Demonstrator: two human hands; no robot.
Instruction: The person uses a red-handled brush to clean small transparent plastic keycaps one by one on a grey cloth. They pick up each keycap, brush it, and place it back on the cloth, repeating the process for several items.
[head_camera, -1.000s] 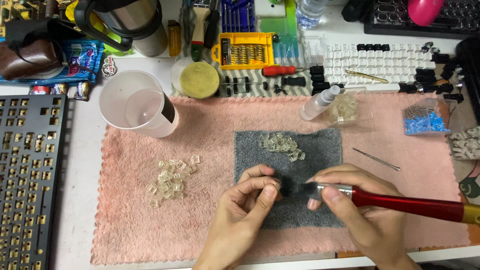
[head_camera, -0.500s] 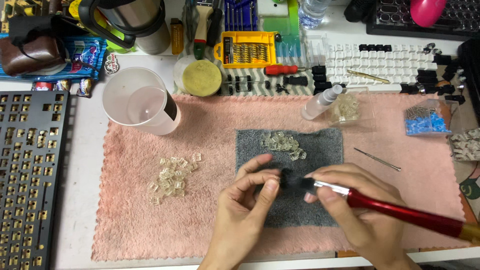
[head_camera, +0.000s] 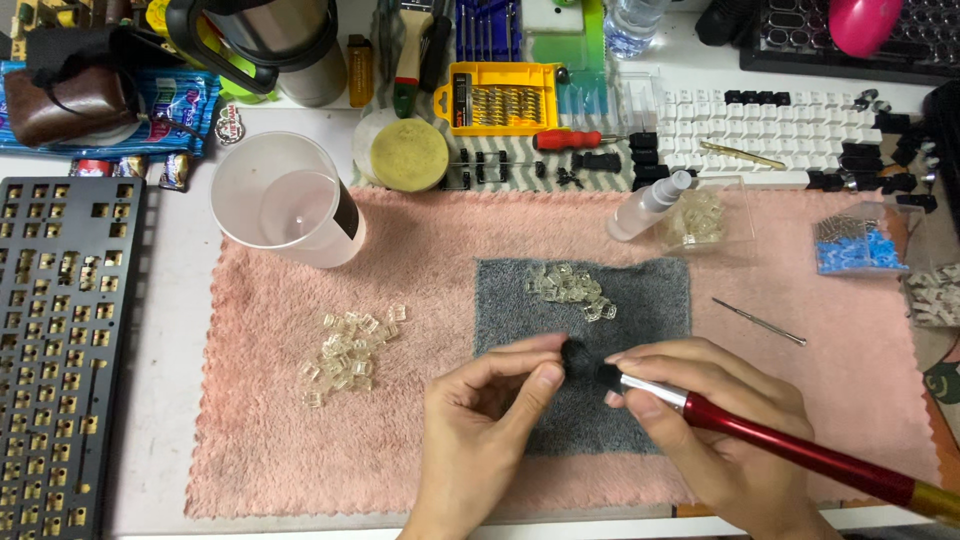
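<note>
Pinched between thumb and forefinger of the left hand (head_camera: 490, 430) is a very small part, almost wholly covered by the fingertips; I cannot tell its shape or colour. Right hand (head_camera: 720, 430) pinches the long red-handled brush with silver ferrule and dark bristles (head_camera: 780, 445) near the ferrule, pen-fashion, bristle tip touching the pinched part. Both meet over the dark grey cloth square (head_camera: 640, 300), which lies on the pink fluffy towel (head_camera: 260, 440).

Handling, judged: part is probably like the small clear plastic pieces heaped on the grey cloth (head_camera: 570, 288) and the second heap on the towel (head_camera: 350, 345). Light, rigid, smooth, easily flicked away; best held by its side edges, lightly. Brush is light and stiff, bristles soft; a hold close to the ferrule gives control.

Hard to make out: bristle tip merges with the dark cloth. Brush handle end cut off at right edge. Contents of white plastic measuring jug (head_camera: 285, 200) unclear. Both forearms cut off below.
</note>
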